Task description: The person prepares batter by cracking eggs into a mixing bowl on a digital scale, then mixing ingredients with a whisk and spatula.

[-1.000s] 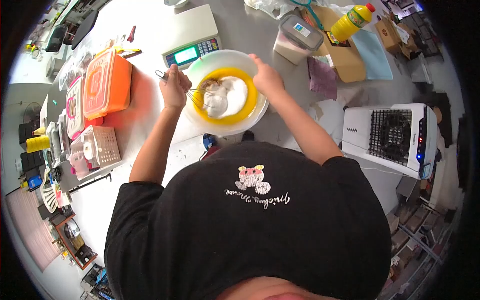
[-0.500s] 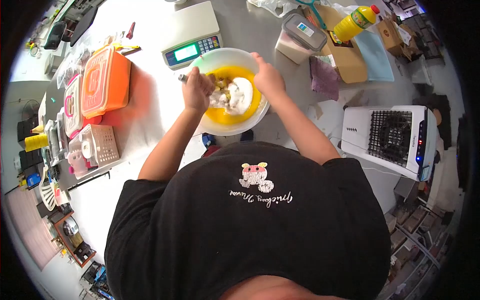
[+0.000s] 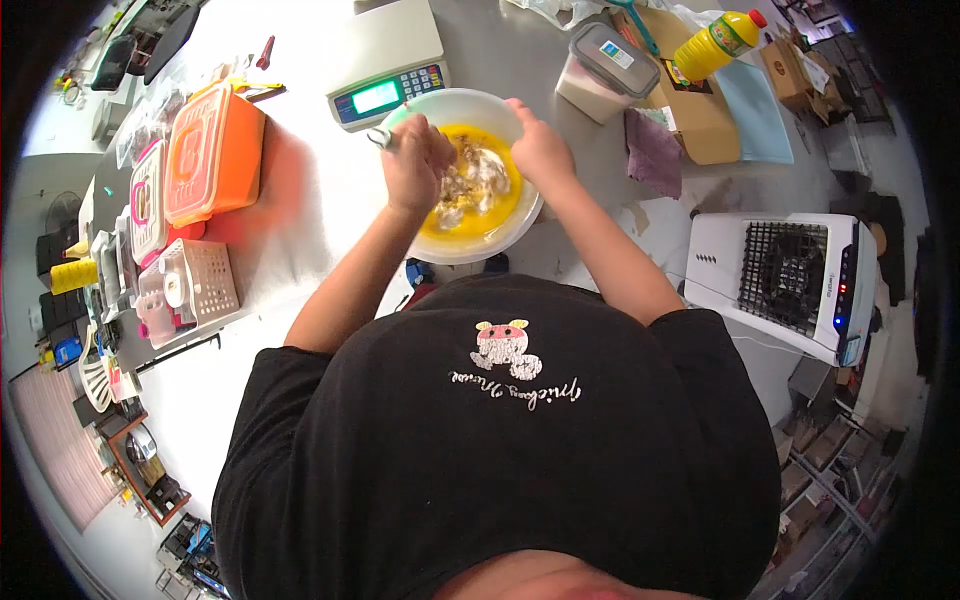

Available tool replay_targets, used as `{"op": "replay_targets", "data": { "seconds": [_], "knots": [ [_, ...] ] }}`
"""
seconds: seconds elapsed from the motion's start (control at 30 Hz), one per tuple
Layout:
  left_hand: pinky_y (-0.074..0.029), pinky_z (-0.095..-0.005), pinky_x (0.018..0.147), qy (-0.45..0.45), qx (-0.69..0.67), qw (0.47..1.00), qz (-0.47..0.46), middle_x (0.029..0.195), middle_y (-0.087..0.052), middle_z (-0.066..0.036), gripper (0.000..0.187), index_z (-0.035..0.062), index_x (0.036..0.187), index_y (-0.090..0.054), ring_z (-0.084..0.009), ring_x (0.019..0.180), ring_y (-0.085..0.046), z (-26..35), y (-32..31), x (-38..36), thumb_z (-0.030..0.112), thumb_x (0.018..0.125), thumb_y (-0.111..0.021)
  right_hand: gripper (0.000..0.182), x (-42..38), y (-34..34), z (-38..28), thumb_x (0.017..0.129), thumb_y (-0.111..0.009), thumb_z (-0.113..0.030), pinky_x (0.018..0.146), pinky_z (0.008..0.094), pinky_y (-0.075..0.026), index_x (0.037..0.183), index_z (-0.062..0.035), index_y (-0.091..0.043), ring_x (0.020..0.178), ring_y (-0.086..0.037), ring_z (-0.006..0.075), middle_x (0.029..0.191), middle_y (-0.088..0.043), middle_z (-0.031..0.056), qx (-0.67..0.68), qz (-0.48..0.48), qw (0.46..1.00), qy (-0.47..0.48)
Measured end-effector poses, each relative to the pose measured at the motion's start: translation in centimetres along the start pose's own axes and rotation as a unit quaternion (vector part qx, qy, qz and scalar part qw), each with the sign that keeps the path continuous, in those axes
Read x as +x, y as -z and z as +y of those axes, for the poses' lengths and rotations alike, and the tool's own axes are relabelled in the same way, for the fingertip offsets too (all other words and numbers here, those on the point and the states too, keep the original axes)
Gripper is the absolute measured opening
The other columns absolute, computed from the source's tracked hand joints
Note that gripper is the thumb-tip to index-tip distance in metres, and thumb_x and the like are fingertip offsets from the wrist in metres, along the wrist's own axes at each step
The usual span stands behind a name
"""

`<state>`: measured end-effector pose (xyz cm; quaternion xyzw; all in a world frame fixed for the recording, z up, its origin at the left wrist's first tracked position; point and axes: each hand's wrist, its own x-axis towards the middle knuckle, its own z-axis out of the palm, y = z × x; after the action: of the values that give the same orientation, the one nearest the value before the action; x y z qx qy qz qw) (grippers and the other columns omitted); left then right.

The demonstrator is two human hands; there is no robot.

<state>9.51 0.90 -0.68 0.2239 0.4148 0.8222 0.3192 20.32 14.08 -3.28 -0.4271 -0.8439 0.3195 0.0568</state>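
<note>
A large translucent white bowl holds yellow liquid with white powder and pale clumps in it. My left hand is closed around the handle of what looks like a whisk; the metal end sticks out above the fist, and the working end is lost among the clumps. At the bowl's right side, my right hand grips the rim, with the thumb side toward the inside. A digital scale with a lit green display stands just behind the bowl.
To the right are a grey-lidded container, a purple cloth, cardboard, a yellow bottle and a white fan unit. On the left stand an orange box and a white basket.
My left hand has moved right and over the bowl with the whisk. White powder has partly mixed into the yellow liquid. The right hand keeps its grip on the rim.
</note>
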Motion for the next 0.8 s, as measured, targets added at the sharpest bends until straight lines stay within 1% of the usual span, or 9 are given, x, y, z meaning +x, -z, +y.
{"op": "replay_targets", "data": {
  "seconds": [0.07,0.17,0.23,0.33,0.5,0.63,0.7,0.77,0.8],
  "knots": [
    [-0.023,-0.0298,0.044,0.083,-0.020,0.996,0.005,0.048,-0.026,0.001,0.037,0.0130,0.060,-0.033,-0.0124,0.044,-0.025,0.0,0.8,-2.0,0.031,0.089,-0.047,0.059,0.3,-0.3,0.3,0.072,-0.041,-0.007,0.076,0.0431,-0.045,0.129,-0.0261,-0.041,0.089,-0.057,0.0348,0.098,-0.059,0.0169,0.003,0.006,1.000,0.008],
    [-0.020,-0.0283,0.042,0.090,0.026,0.996,-0.005,0.048,-0.025,0.002,0.037,0.0143,0.059,-0.032,-0.0110,0.043,-0.023,2.2,4.9,-3.2,0.029,0.089,-0.047,0.060,0.0,0.4,-0.2,0.072,-0.041,-0.007,0.076,0.0434,-0.045,0.129,-0.0261,-0.040,0.087,-0.058,0.0351,0.096,-0.060,0.0168,-0.007,-0.008,1.000,0.000],
    [-0.020,-0.0276,0.042,0.063,0.044,0.996,-0.048,0.049,-0.024,0.003,0.036,0.0143,0.059,-0.031,-0.0103,0.043,-0.023,4.6,7.0,-1.7,0.027,0.089,-0.047,0.059,0.1,0.6,-0.3,0.073,-0.042,-0.007,0.076,0.0435,-0.045,0.129,-0.0262,-0.040,0.088,-0.058,0.0351,0.097,-0.060,0.0170,0.001,-0.007,1.000,0.007],
    [-0.021,-0.0273,0.042,-0.008,0.106,0.994,-0.025,0.049,-0.025,0.003,0.035,0.0126,0.059,-0.033,-0.0093,0.043,-0.024,5.5,6.6,2.3,0.023,0.090,-0.046,0.059,0.1,0.4,0.2,0.074,-0.043,-0.008,0.077,0.0437,-0.045,0.129,-0.0263,-0.039,0.089,-0.057,0.0352,0.097,-0.059,0.0177,0.009,-0.012,1.000,0.015],
    [-0.023,-0.0280,0.040,-0.068,-0.018,0.996,0.054,0.046,-0.029,0.001,0.038,0.0111,0.056,-0.034,-0.0106,0.041,-0.027,-1.0,4.1,6.4,0.024,0.089,-0.048,0.058,0.1,0.2,0.2,0.075,-0.043,-0.008,0.078,0.0441,-0.045,0.129,-0.0259,-0.039,0.090,-0.056,0.0354,0.098,-0.058,0.0184,0.003,-0.012,1.000,0.021],
    [-0.020,-0.0288,0.043,0.038,-0.042,0.998,0.017,0.048,-0.023,0.001,0.036,0.0134,0.058,-0.031,-0.0118,0.042,-0.022,-1.4,2.8,2.3,0.027,0.088,-0.048,0.058,0.1,0.0,0.2,0.074,-0.043,-0.007,0.078,0.0441,-0.045,0.129,-0.0254,-0.039,0.089,-0.056,0.0356,0.097,-0.058,0.0188,-0.003,0.002,1.000,0.016],
    [-0.020,-0.0281,0.043,0.171,-0.030,0.985,0.018,0.050,-0.022,0.002,0.035,0.0146,0.061,-0.032,-0.0106,0.042,-0.022,0.2,3.8,0.8,0.029,0.088,-0.049,0.057,0.2,-0.1,0.3,0.074,-0.043,-0.007,0.077,0.0439,-0.045,0.129,-0.0254,-0.040,0.089,-0.057,0.0358,0.095,-0.058,0.0190,0.002,0.008,1.000,0.017],
    [-0.020,-0.0274,0.042,0.172,0.017,0.985,-0.026,0.050,-0.023,0.003,0.033,0.0155,0.064,-0.033,-0.0098,0.042,-0.022,1.2,6.8,0.7,0.030,0.088,-0.049,0.057,0.3,-0.1,0.5,0.074,-0.042,-0.007,0.077,0.0436,-0.045,0.128,-0.0252,-0.040,0.089,-0.057,0.0356,0.096,-0.059,0.0191,0.005,0.007,1.000,0.018],
    [-0.019,-0.0265,0.042,0.174,0.052,0.983,0.004,0.050,-0.023,0.004,0.033,0.0161,0.064,-0.032,-0.0095,0.042,-0.022,2.2,6.8,1.0,0.031,0.089,-0.048,0.057,0.3,-0.1,0.6,0.074,-0.042,-0.007,0.077,0.0436,-0.045,0.128,-0.0252,-0.040,0.089,-0.057,0.0356,0.096,-0.059,0.0191,0.007,0.009,1.000,0.016]
  ]
}}
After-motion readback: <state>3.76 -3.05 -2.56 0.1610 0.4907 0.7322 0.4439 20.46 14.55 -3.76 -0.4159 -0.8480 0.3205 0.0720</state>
